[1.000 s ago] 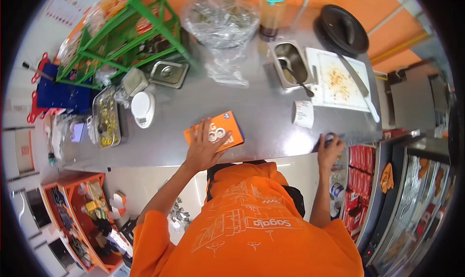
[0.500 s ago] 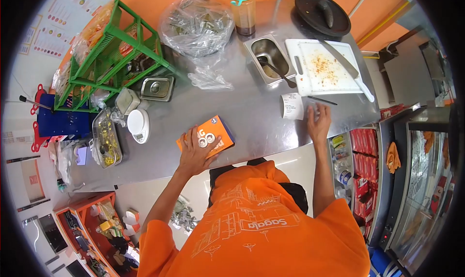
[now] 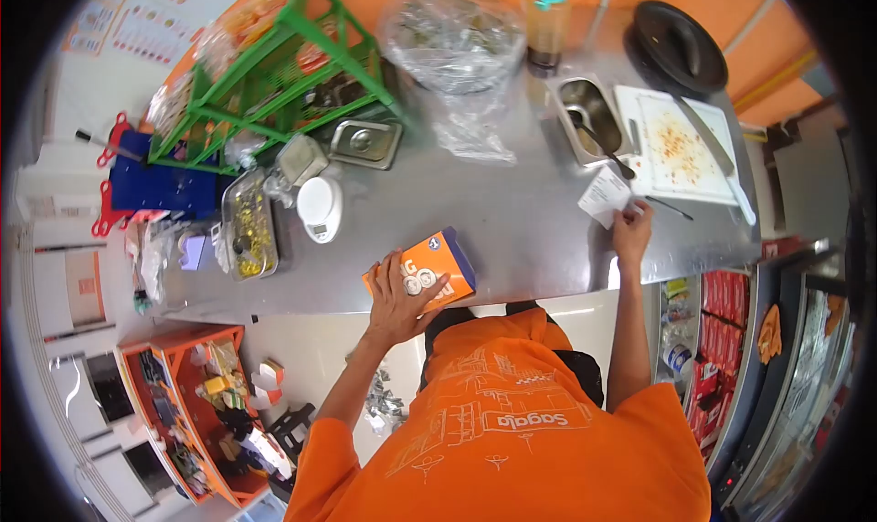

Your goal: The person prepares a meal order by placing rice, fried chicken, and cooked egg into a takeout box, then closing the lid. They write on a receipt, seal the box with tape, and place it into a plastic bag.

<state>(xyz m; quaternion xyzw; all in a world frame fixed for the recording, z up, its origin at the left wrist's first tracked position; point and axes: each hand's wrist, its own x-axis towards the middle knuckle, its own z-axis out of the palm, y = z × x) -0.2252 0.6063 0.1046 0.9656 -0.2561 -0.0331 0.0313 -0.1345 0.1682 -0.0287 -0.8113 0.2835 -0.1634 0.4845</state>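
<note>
My left hand (image 3: pixel 395 305) lies with spread fingers on an orange box (image 3: pixel 426 271) near the front edge of the steel table (image 3: pixel 512 239). My right hand (image 3: pixel 632 233) is at the lower corner of a white printed receipt (image 3: pixel 604 196), its fingertips pinched on the paper. A dark pen (image 3: pixel 670 209) lies just right of those fingertips. Behind the receipt are a steel container (image 3: pixel 589 120) with a dark spoon in it and a white cutting board (image 3: pixel 658 138) with crumbs and a knife (image 3: pixel 711 147).
A green rack (image 3: pixel 283 84), a plastic-wrapped bowl (image 3: pixel 452 33), a bottle (image 3: pixel 545 29) and a black mortar (image 3: pixel 679 47) stand at the back. At the left are a white scale (image 3: pixel 320 209), a lidded steel container (image 3: pixel 365 145) and a tray of yellow-green pieces (image 3: pixel 249 230).
My right hand left a dark item at the table edge, moved to the receipt and closed on its corner. The receipt is now tilted. The pen lies beside it. My left hand stays on the box.
</note>
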